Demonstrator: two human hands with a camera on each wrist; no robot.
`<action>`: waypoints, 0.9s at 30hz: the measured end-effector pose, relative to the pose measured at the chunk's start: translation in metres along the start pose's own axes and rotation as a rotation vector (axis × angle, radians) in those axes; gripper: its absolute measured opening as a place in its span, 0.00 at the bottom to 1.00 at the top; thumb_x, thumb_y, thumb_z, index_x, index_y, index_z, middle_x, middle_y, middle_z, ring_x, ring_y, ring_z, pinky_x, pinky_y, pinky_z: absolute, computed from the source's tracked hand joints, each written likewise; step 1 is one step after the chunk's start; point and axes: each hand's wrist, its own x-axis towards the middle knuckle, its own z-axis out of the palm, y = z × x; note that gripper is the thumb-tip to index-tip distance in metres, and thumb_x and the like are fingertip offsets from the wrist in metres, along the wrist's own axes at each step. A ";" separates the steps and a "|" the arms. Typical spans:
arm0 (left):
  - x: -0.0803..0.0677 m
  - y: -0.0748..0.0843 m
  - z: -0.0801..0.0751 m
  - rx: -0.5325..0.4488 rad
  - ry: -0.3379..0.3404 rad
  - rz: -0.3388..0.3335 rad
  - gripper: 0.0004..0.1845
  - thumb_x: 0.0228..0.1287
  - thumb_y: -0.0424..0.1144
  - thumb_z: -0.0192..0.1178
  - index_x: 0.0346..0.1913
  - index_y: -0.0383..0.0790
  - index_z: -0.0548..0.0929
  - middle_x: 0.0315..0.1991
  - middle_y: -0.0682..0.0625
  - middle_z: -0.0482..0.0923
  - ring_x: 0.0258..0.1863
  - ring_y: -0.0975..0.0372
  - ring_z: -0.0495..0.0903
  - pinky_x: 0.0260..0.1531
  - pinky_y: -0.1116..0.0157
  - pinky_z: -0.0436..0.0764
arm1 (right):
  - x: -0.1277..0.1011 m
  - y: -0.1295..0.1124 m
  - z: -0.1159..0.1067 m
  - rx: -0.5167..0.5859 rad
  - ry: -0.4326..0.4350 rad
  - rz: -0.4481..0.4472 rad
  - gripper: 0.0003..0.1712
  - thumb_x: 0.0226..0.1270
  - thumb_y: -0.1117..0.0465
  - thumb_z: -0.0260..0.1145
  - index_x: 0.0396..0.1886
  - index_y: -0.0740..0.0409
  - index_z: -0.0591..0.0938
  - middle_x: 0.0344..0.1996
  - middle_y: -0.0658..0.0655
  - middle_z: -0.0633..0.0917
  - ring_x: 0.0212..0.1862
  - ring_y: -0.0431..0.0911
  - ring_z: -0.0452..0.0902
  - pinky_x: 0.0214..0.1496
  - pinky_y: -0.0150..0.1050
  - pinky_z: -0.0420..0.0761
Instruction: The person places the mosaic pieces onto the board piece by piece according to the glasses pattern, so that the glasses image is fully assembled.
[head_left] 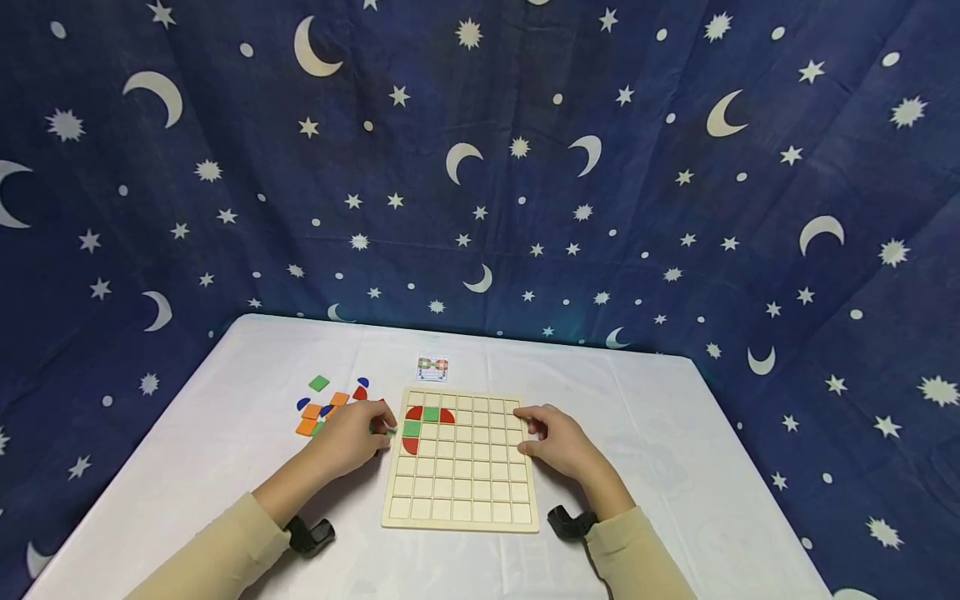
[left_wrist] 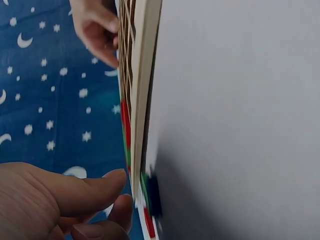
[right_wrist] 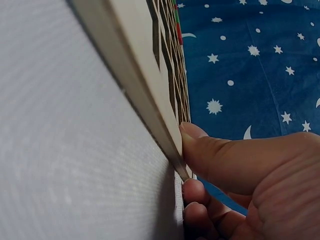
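Table: white cloth cover, starry blue backdrop behind and to both sides

Board: pale wooden grid tray, lying flat at table centre. Judged stiff, light and not fragile; raised rim gives a firm edge, best held at the side edges, 3 and 9 o'clock. A few coloured tiles sit in its 11 o'clock corner: red quarter-rounds, green squares

Right hand: at the board's 3 o'clock edge. Thumb lies on the rim, fingers curled beside and under the edge; a light steadying clasp on the board, as far as the right wrist view shows

Left hand: at the board's 9 o'clock edge, near the 10 o'clock corner. Fingers curled; thumb and fingertips close together at the rim. A small green piece shows at the fingertips; cannot tell for sure whether it is pinched or only touched

Loose pieces: orange, green, blue, red, scattered at 10 o'clock of the board, just beyond the left hand. Judged thin, light, smooth, apt to slide; take by the edges with fingertips

Pattern card: small, flat, at 12 o'clock of the board, apart from it
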 end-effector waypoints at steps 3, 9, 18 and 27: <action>0.000 -0.011 -0.007 0.002 -0.002 -0.033 0.10 0.61 0.30 0.74 0.41 0.46 0.87 0.34 0.52 0.81 0.36 0.59 0.77 0.39 0.60 0.77 | 0.001 -0.001 -0.002 -0.003 -0.007 0.003 0.32 0.58 0.63 0.83 0.64 0.48 0.87 0.36 0.47 0.77 0.38 0.43 0.71 0.43 0.39 0.70; 0.001 -0.020 -0.011 0.028 -0.021 -0.072 0.12 0.58 0.33 0.77 0.44 0.45 0.88 0.35 0.51 0.79 0.36 0.58 0.76 0.37 0.60 0.75 | 0.001 0.000 -0.004 -0.011 -0.016 -0.001 0.32 0.58 0.63 0.83 0.64 0.48 0.86 0.36 0.48 0.78 0.39 0.43 0.71 0.43 0.39 0.71; 0.010 -0.016 -0.004 0.081 -0.027 -0.079 0.10 0.59 0.39 0.79 0.39 0.45 0.87 0.32 0.50 0.78 0.34 0.57 0.75 0.37 0.60 0.74 | -0.001 0.001 -0.001 -0.004 -0.011 0.001 0.32 0.59 0.63 0.82 0.65 0.49 0.86 0.37 0.48 0.78 0.38 0.43 0.70 0.42 0.38 0.70; 0.007 -0.013 -0.006 0.073 -0.054 -0.025 0.11 0.64 0.30 0.72 0.39 0.48 0.81 0.31 0.51 0.76 0.32 0.57 0.75 0.34 0.60 0.72 | -0.001 -0.002 0.000 -0.011 -0.003 0.002 0.32 0.58 0.64 0.83 0.64 0.48 0.86 0.36 0.48 0.78 0.38 0.43 0.70 0.42 0.38 0.70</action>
